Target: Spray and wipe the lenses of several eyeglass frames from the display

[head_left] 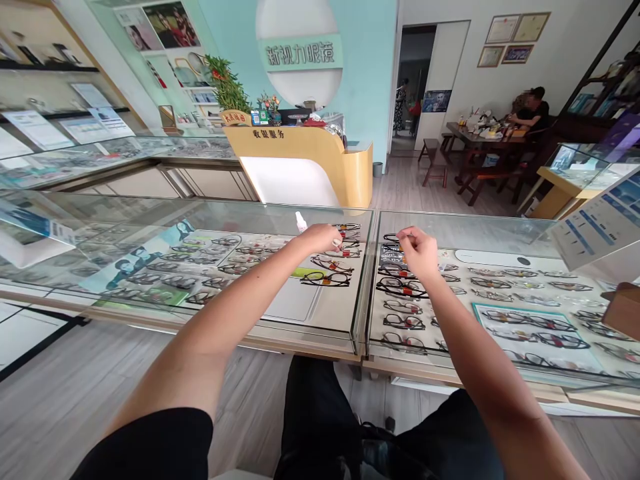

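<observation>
On the glass worktop [280, 339], dark-rimmed glasses with an orange tag [326, 279] were seen at the left pane, their long axis laid left to right. At the right pane, heavy black glasses with a red tag [401, 288] were tilted slightly, the right end lower. Whether either pair was set on or under the glass could not be told. Above further frames, the left hand [324, 238] and right hand [421, 253] were held with fingers curled; whether anything was grasped in either grip could not be told. Beyond, a white bottle [301, 222] was seen near the left hand.
</observation>
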`<control>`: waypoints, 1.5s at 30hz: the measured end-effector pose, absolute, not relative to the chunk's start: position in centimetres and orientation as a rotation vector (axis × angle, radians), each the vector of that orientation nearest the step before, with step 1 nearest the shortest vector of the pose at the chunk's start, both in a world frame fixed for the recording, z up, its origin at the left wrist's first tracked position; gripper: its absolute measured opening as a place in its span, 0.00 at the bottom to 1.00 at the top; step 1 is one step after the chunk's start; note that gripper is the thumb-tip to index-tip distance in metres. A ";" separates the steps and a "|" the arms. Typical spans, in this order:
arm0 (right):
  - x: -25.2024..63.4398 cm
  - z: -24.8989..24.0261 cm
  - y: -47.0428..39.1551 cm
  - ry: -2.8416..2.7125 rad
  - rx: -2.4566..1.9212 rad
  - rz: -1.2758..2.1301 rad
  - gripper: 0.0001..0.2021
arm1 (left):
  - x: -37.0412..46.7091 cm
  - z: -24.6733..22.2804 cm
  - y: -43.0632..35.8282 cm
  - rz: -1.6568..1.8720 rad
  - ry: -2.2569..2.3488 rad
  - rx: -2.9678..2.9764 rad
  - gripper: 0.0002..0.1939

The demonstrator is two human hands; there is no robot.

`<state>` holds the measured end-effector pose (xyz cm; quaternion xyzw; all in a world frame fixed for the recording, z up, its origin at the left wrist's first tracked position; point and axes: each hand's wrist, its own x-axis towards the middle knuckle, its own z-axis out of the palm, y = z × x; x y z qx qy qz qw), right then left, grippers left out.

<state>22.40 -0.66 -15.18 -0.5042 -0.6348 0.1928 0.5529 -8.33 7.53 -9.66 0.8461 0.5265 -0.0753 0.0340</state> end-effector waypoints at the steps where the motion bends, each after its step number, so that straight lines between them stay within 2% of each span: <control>1: 22.3 -15.2 -0.7 -1.507 -1.194 0.459 0.12 | -8.2 -9.8 7.5 -0.237 1.617 2.607 0.10; 11: 22.1 -15.1 -0.8 -1.538 -1.197 0.450 0.10 | -9.0 -10.3 7.6 -0.227 1.644 2.539 0.08; 16: 22.0 -15.2 -0.8 -1.546 -1.197 0.444 0.09 | -9.1 -10.5 7.6 -0.208 1.654 2.523 0.11; 23: 22.0 -15.0 -1.0 -1.577 -1.186 0.438 0.09 | -8.7 -10.4 7.3 -0.215 1.644 2.559 0.04; 37: 22.2 -14.7 -0.9 -1.532 -1.195 0.510 0.09 | -7.7 -10.9 10.7 -0.168 1.825 2.603 0.06; 45: 22.0 -14.7 -0.7 -1.568 -1.157 0.505 0.14 | -7.5 -11.2 10.7 -0.240 1.848 2.566 0.07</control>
